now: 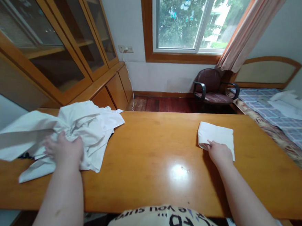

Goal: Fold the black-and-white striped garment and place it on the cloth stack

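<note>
A large heap of crumpled white cloth lies on the left of the wooden table, its loose ends spread towards the left edge. My left hand grips into the heap, where the fabric gathers in folds around slightly blurred fingers. Far over on the right of the table is a small folded white cloth, flat and roughly square. My right hand holds its near edge, index finger on top; the other fingers are partly hidden. Something dark shows under the left heap, too covered to name.
A glass-door cabinet stands along the left wall. Beyond the table are a brown armchair and a window. A bed with white sheets on it is at the right. A white cord hangs from the wall socket.
</note>
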Tool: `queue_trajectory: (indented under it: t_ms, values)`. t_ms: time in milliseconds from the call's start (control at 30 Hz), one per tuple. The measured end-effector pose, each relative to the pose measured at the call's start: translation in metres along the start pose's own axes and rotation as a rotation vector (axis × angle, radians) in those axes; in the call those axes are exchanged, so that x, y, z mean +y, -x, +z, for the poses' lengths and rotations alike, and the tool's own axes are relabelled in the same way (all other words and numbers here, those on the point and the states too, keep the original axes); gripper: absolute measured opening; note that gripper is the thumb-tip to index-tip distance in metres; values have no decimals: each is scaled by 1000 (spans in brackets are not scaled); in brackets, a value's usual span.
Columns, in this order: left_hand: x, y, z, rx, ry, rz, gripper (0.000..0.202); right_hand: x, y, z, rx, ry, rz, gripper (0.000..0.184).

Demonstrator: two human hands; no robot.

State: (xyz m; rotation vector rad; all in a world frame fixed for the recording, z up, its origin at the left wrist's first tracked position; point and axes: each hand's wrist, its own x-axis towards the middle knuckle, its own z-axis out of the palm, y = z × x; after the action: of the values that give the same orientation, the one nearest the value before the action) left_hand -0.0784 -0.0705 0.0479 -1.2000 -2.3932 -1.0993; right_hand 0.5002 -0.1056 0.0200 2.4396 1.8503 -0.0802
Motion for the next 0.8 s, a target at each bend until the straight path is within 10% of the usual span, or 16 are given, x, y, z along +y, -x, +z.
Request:
queue_trajectory:
  t_ms: [100, 233, 333, 467, 533, 667, 733, 800]
  values:
    - [41, 57, -8, 100, 139, 216, 66, -22, 14, -6, 2, -421, 37, 47]
    - [94, 128, -10, -362, 401, 501, 62, -58, 30, -6, 107, -1304, 99, 55]
    - [118, 160, -11, -706, 492, 541, 64, -82, 49, -2, -94, -1563, 31, 53]
    - [127, 185, -3, -1108, 322, 588, 70, -96, 80, -1, -755, -1158, -249, 47]
    - [128, 194, 2, -1134, 188, 642, 69, -95, 88, -6, -634, -944, -301, 42]
    - [132, 202, 3, -1098, 154, 794, 74, -101, 81, -15, 4, -761, -398, 49]
    - [136, 203, 4, -1124, 178, 850, 81, -112, 73, -16, 30, -668, -610, 79]
    - [137, 202, 5, -1150, 204, 894, 88, -126, 65, -17, -66, -564, -768, 66]
